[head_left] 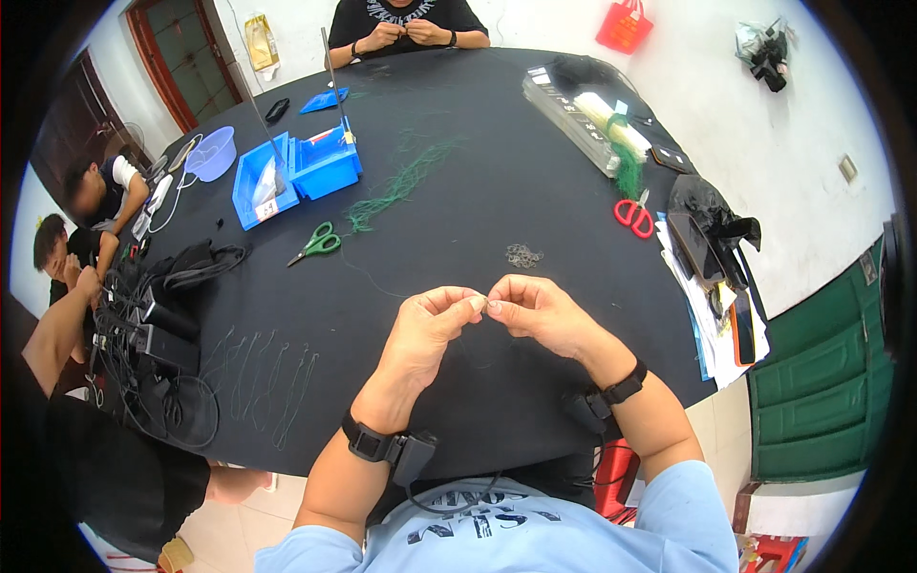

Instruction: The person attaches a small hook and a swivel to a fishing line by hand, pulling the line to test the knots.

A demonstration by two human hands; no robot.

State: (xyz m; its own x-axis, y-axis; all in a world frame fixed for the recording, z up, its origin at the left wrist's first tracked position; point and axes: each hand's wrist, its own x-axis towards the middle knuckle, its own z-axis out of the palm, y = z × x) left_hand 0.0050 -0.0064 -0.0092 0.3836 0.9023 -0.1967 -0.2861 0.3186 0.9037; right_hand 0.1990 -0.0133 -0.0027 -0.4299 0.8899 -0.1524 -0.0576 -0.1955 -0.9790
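Above the black tabletop, my left hand point(432, 329) and my right hand point(541, 313) meet at the fingertips. Both are closed in a pinch. A thin line point(371, 278) runs from beside the left fingers back toward the green-handled scissors point(316, 244). Whatever tiny piece sits between the fingertips is too small to make out. Just beyond the right hand lies a small pile of thin metal pieces point(523, 255), perhaps hooks. To the left, several thin looped lines point(258, 382) are laid out side by side.
Two blue bins point(325, 164) and loose green strands point(406, 181) lie farther back. Red scissors point(634, 216), a clear case point(571, 119), papers and phones line the right side. Tangled cables and black boxes point(164, 349) crowd the left edge. Other people sit around the table.
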